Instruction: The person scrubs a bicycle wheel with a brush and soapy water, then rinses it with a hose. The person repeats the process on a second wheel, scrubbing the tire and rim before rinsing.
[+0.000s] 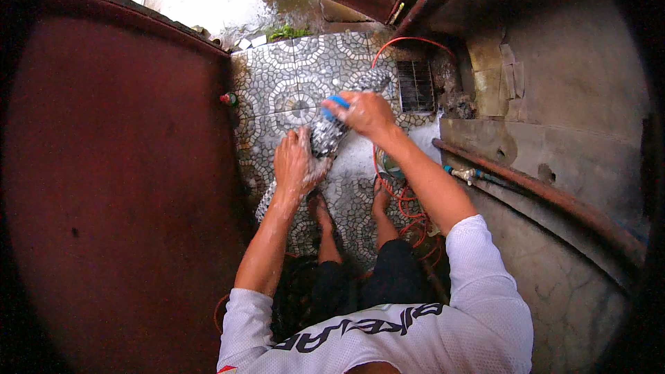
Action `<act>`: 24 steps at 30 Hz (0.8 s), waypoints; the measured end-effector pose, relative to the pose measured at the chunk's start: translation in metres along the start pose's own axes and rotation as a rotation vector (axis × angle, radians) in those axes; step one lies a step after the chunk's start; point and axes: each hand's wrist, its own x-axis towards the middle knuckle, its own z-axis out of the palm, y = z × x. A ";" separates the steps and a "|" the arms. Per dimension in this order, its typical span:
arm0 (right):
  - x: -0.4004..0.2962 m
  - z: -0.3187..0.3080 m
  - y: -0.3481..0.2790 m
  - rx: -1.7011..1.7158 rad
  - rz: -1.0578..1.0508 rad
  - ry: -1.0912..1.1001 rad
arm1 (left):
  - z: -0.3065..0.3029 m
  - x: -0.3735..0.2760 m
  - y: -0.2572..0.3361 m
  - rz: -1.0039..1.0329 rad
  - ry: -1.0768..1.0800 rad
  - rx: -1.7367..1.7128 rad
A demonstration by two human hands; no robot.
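A long black-and-white patterned piece (328,137), wet with foam, slants across in front of me above the tiled floor; whether it is cloth or a mat I cannot tell. My left hand (297,163) grips it near its middle, thumb and fingers spread around it. In my right hand (368,113) is a blue scrubbing brush or sponge (336,106), pressed against the patterned piece farther up. Both hands are wet with suds. My right hand hides part of the blue tool, and my left forearm covers some of the piece's lower end.
Foam (358,156) lies on the patterned tiles (298,104). An orange hose (410,39) loops past a container (390,163) by my right foot. Right are a drain grate (415,85), a tap (467,173), a rusty pipe (540,197); left is a dark red metal gate (130,166).
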 end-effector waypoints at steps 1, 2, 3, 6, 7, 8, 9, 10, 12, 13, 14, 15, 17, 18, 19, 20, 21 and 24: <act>0.010 -0.006 0.011 -0.018 0.022 0.008 | -0.001 -0.009 -0.002 0.038 0.039 0.003; 0.015 -0.016 0.027 -0.049 0.059 0.018 | -0.001 -0.025 -0.004 -0.026 0.048 -0.070; 0.020 -0.024 0.041 -0.078 0.115 0.030 | 0.004 -0.048 -0.017 -0.041 0.087 -0.132; 0.036 -0.048 0.063 -0.094 0.222 0.044 | 0.042 -0.126 -0.075 -0.225 0.081 -0.172; 0.041 -0.054 0.067 -0.143 0.243 0.037 | 0.059 -0.134 -0.090 -0.208 0.072 -0.214; 0.042 -0.054 0.067 -0.133 0.261 0.051 | 0.074 -0.143 -0.103 -0.197 0.056 -0.250; 0.042 -0.055 0.058 -0.119 0.277 0.064 | 0.071 -0.143 -0.103 -0.188 0.041 -0.283; 0.040 -0.055 0.048 -0.107 0.292 0.077 | 0.069 -0.137 -0.107 -0.120 0.098 -0.291; 0.016 -0.043 0.011 -0.172 0.234 0.103 | 0.060 -0.115 -0.094 -0.060 0.117 -0.186; 0.004 -0.037 -0.021 -0.208 0.189 -0.024 | 0.048 -0.101 -0.085 -0.042 0.129 -0.121; -0.011 -0.022 -0.041 -0.217 0.092 -0.033 | 0.042 -0.089 -0.076 -0.019 0.153 -0.075; -0.025 -0.013 -0.074 -0.161 -0.002 -0.125 | 0.035 -0.081 -0.072 -0.008 0.168 -0.021; -0.044 0.011 -0.097 -0.171 -0.195 -0.249 | 0.011 -0.059 -0.053 -0.041 0.132 -0.038; -0.038 0.023 -0.081 -0.174 -0.143 -0.140 | 0.003 -0.047 -0.046 -0.041 0.112 -0.062; -0.024 0.030 -0.063 -0.174 -0.092 -0.035 | -0.003 -0.041 -0.048 -0.045 0.074 -0.062; 0.000 0.013 -0.071 -0.062 0.052 -0.161 | -0.011 -0.045 -0.062 -0.079 0.033 -0.040; 0.015 0.011 -0.061 -0.191 0.098 -0.066 | -0.017 -0.039 -0.064 -0.090 -0.003 -0.036; 0.020 0.024 -0.102 -0.233 -0.029 -0.106 | -0.022 -0.035 -0.073 -0.083 0.032 -0.058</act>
